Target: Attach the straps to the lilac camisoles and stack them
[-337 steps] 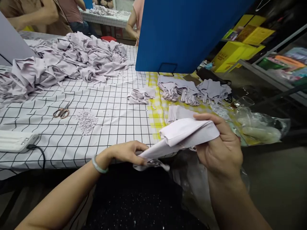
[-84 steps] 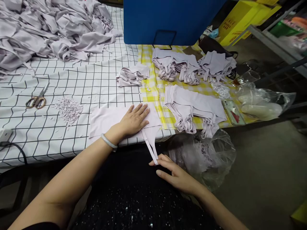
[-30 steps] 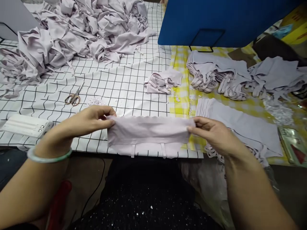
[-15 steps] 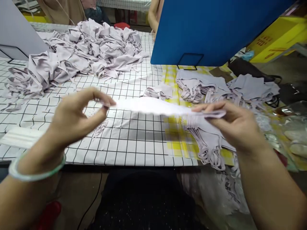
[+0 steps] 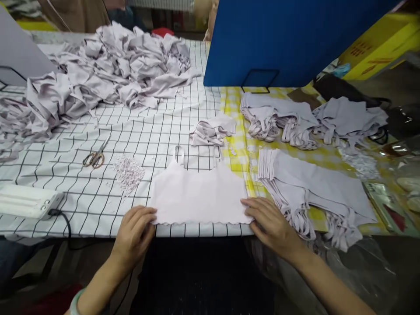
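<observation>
A pale camisole top (image 5: 200,194) lies flat at the table's front edge, its two straps pointing away from me. My left hand (image 5: 136,227) pinches its lower left corner between thumb and fingers. At the lower right corner, my right hand (image 5: 271,223) holds the fabric the same way. Right of it is a layered stack of folded pale garments (image 5: 321,188), straps hanging over the edge. A small crumpled pale garment (image 5: 210,131) lies just beyond the top.
Scissors (image 5: 95,157), thread scraps (image 5: 127,174) and a white power bank (image 5: 29,201) with a cable lie left. Behind are a large garment heap (image 5: 114,70) and a blue board (image 5: 282,43). More garments (image 5: 278,116) sit back right. A person is partly visible beyond.
The top, earlier stretched in the air and blurred, now lies flat on the table. Both hands have come down to its lower corners, and my left hand has closed on it.
</observation>
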A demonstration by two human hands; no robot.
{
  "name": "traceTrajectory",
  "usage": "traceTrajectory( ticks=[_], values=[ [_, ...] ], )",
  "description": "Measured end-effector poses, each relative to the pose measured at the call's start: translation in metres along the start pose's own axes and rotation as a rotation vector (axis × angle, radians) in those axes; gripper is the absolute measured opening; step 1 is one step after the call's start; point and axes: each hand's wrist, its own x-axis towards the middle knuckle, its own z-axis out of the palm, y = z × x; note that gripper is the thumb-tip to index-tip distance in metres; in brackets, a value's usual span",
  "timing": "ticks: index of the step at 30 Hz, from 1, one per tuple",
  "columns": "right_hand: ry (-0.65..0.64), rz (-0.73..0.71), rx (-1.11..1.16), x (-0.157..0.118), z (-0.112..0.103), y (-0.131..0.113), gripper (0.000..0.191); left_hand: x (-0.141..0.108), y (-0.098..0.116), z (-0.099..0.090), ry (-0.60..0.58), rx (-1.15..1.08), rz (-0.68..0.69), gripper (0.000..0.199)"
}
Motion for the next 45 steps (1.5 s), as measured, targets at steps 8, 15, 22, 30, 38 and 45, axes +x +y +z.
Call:
traceTrajectory(
  ticks=[8,15,22,30,38,45],
  values=[
    [0.035,0.043,-0.035,-0.007,0.006,-0.002,0.030,-0.006,-0.004,0.004,0.118,-0.043,-0.049,0.026],
    [0.027,0.158,0.072,-0.016,0.009,0.006,0.038,-0.009,0.000,0.003,0.119,-0.044,-0.194,0.033],
    [0.031,0.153,0.086,-0.017,0.010,0.010,0.040,-0.005,0.004,-0.003,0.114,0.035,-0.200,0.047],
    [0.030,0.093,0.024,-0.006,0.003,0.004,0.029,0.004,-0.005,-0.010,-0.011,0.043,-0.066,0.034],
    [0.076,0.248,0.136,0.012,0.002,0.001,0.018,0.014,-0.023,-0.008,0.014,-0.097,-0.067,0.019],
    [0.380,0.485,0.485,0.053,-0.019,0.006,0.005,0.077,0.012,-0.047,0.238,-0.428,-0.284,0.012]
  ],
)
